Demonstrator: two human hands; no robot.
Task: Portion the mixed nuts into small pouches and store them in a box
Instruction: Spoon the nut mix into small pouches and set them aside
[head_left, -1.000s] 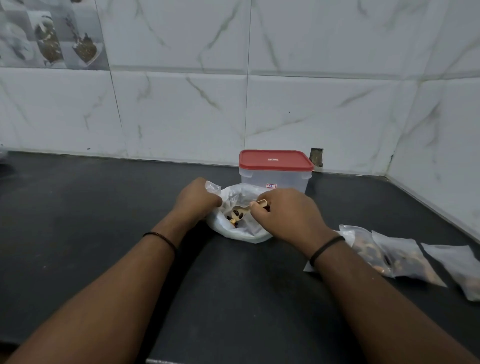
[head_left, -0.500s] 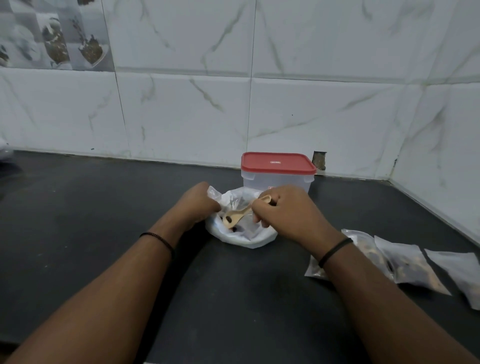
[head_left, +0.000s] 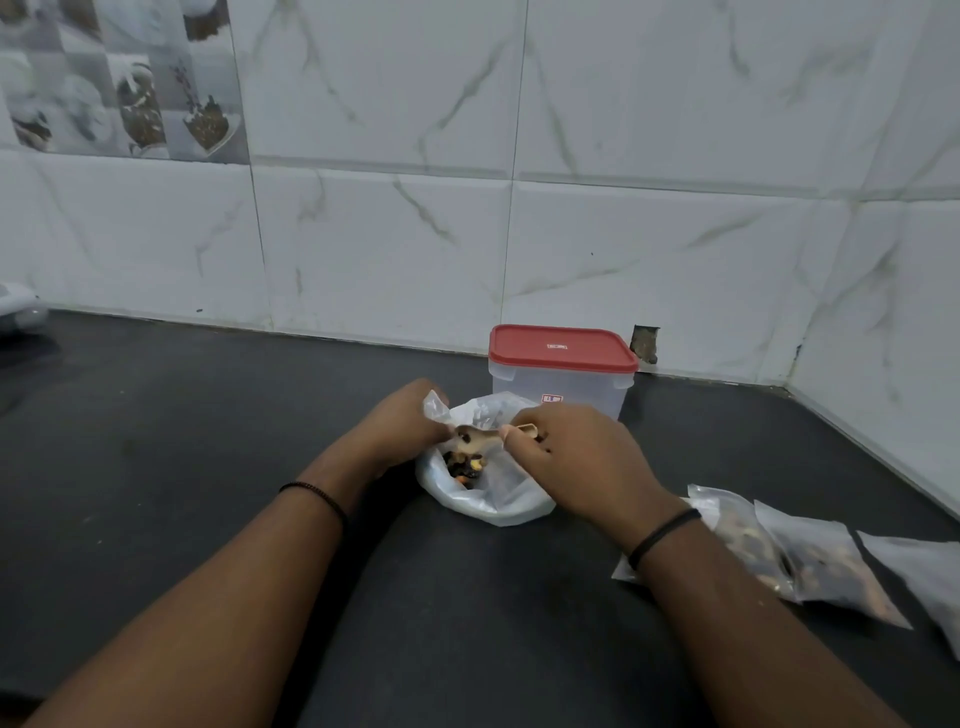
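Since a second ago the wooden spoon (head_left: 477, 439) has come up out of the nuts, its bowl now level with the bag's mouth and close against the left fingers, and the view has tipped a little higher up the wall. Thumb and forefinger of the right hand (head_left: 576, 467) pinch the spoon's handle end; the other fingers are curled under and hidden, and motion blur makes it hard to tell what the bowl carries. Closed on the near rim of the clear plastic bag (head_left: 498, 499), the left hand (head_left: 400, 426) holds it open, fingertips lost behind a fold of plastic. Down in the bag lies a dark heap of mixed nuts (head_left: 465, 466), only partly visible through the opening. Just behind the bag stands a clear storage box (head_left: 561, 384) with its red lid (head_left: 563, 348) on, its lower front covered by the bag and the right hand. To the right, on the black countertop (head_left: 208, 441), lie three small pouches (head_left: 826, 566): the nearest partly hidden under the right forearm, the farthest cut off by the frame edge, their contents only brownish shapes. A pale object (head_left: 15, 306) at the left edge is cropped beyond telling.
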